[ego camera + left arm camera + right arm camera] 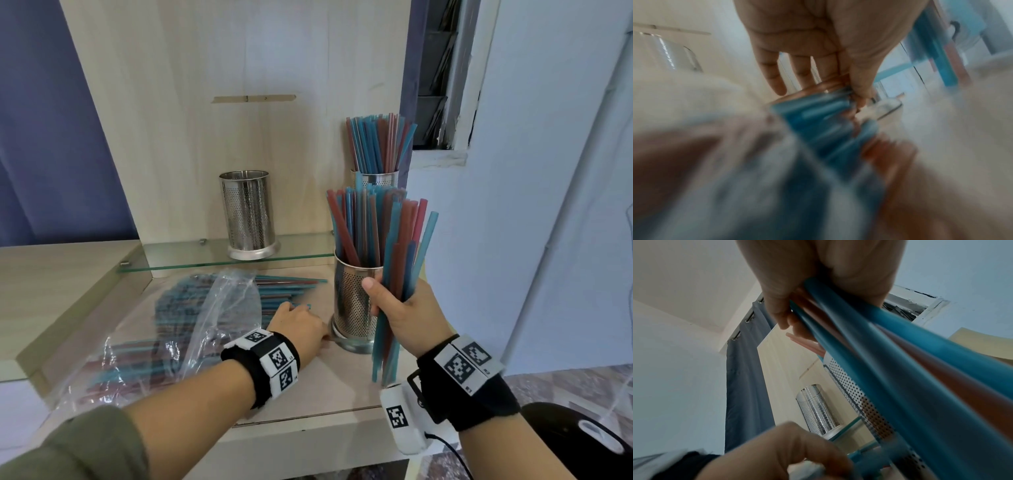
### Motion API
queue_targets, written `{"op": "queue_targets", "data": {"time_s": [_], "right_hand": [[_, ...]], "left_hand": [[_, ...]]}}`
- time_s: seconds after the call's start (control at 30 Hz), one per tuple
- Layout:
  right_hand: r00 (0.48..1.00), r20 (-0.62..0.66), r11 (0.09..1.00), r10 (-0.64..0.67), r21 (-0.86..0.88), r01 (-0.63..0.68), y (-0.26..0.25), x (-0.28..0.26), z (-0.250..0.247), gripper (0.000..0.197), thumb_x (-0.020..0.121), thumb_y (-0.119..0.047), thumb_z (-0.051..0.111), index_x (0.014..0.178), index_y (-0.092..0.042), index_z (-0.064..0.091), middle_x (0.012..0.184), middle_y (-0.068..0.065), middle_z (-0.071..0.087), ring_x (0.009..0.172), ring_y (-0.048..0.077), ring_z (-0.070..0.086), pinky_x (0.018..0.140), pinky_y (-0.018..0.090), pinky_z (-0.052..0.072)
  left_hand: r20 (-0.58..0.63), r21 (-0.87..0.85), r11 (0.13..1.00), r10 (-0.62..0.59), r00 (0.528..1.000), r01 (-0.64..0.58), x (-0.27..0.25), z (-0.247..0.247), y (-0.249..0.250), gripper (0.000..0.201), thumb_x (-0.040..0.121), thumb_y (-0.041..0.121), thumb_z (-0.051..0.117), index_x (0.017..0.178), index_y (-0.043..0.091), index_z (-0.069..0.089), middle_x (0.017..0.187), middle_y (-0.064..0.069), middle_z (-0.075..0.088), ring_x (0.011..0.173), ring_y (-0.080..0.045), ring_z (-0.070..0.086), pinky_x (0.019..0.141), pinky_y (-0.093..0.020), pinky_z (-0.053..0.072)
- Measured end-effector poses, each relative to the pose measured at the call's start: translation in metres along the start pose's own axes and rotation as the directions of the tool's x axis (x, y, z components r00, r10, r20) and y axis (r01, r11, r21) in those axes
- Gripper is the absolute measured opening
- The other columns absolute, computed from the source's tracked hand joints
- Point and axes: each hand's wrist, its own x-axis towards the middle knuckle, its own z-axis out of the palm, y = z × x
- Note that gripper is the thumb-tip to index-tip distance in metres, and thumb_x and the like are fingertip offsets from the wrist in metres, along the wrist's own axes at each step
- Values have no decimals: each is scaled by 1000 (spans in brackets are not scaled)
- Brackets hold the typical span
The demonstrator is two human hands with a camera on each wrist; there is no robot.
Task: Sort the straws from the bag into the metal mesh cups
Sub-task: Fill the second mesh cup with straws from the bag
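— Hands first: what does the right hand (pixel 407 315) have?

— It grips a bunch of straws (pixel 402 274), blue and red ones, with fingers and thumb curled round the lower part. The bunch stands almost straight up, long way up and down. The tops lean a little to the right and fan out. The bottoms hang below the fist, over the table (pixel 329 387).

— Where is the bunch?

— Just to the right of the front cup (pixel 352 305), close to its side. That cup stands on the table and is already full of straws pointing up.

— And the left hand (pixel 301 325)?

— It reaches forward, palm down, low over the table. Its fingertips are on the loose straws (pixel 291 291) that stick out of the plastic bag (pixel 191 329). In the left wrist view the fingers look mostly straight, and the thumb tip meets the blue straws. That view is blurry, so I cannot tell if it pinches any.

— Which way do the bag straws lie?

— Flat, ends pointing right toward the front cup.

— Other cups?

— An empty cup (pixel 249 214) stands on the glass shelf (pixel 205 257). A back cup (pixel 375 179) behind the front one holds more upright straws.
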Motion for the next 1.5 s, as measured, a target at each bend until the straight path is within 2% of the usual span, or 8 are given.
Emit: {"op": "queue_targets", "data": {"time_s": [0.13, 0.23, 0.37, 0.6, 0.8, 0.93, 1.3, 1.5], "right_hand": [[999, -33, 999, -9, 48, 10, 0, -4, -8, 30, 91, -22, 65, 65, -9, 58, 54, -1, 57, 55, 12, 58, 63, 14, 46], [999, -36, 997, -8, 77, 10, -1, -7, -7, 29, 90, -26, 65, 69, -6, 60, 55, 7, 58, 56, 13, 58, 63, 15, 47], [999, -37, 998, -11, 63, 14, -4, -9, 0, 33, 84, -39, 63, 68, -12, 61, 60, 8, 61, 58, 12, 59, 63, 12, 46], [999, -45, 997, -10, 80, 14, 0, -5, 6, 24, 88, -30, 66, 71, -14, 61, 58, 4, 61, 59, 18, 60, 64, 18, 49], [999, -28, 997, -29, 64, 31, -2, -5, 11, 23, 90, -27, 66, 71, -16, 60, 59, 3, 61, 60, 14, 60, 65, 13, 47], [1000, -23, 998, -20, 54, 21, -2, -5, 14, 23, 88, -30, 66, 71, -17, 60, 59, 0, 60, 60, 13, 60, 65, 13, 47], [1000, -12, 996, 23, 81, -22, -1, 0, 21, 22, 90, -26, 67, 70, -20, 60, 54, -5, 58, 56, 10, 58, 61, 14, 46], [999, 23, 996, 26, 87, -28, -2, 3, 25, 24, 91, -24, 67, 69, -19, 58, 54, -5, 55, 55, 9, 56, 62, 16, 46]], "left_hand": [[-228, -287, 957, -31, 973, -37, -12, -18, -14, 30, 98, 40, 45, 117, 29, 65, 113, 0, 67, 110, -22, 57, 94, -32, 40], [-226, -443, 897, -131, 965, 18, -19, -21, -33, 25, 97, 34, 48, 112, 23, 66, 111, -3, 69, 106, -24, 60, 92, -35, 44], [-124, -314, 942, -160, 979, 115, -22, -9, -60, 26, 100, 34, 41, 111, 19, 59, 114, -5, 63, 109, -27, 54, 92, -40, 43], [-45, -23, 969, -249, 968, 248, -46, 0, -82, 38, 90, 56, 42, 113, 35, 64, 155, 2, 23, 142, -30, 11, 114, -54, 4], [12, -20, 992, -122, 992, 123, -53, 1, -82, 80, 69, 77, 48, 134, 29, 45, 153, 2, 24, 141, -25, 12, 114, -50, 9], [106, 52, 992, -122, 987, 117, -50, 4, -79, 77, 71, 72, 54, 136, 29, 48, 156, -2, 17, 143, -30, 5, 115, -52, 7], [-3, -173, 980, -102, 995, 100, -31, 1, -78, 50, 83, 59, 57, 121, 26, 61, 147, 10, 35, 138, -21, 19, 111, -42, 18], [-136, -257, 965, -90, 987, 52, -19, -11, -70, 33, 96, 46, 44, 116, 20, 47, 111, 0, 62, 112, -22, 54, 108, -38, 23]]}}
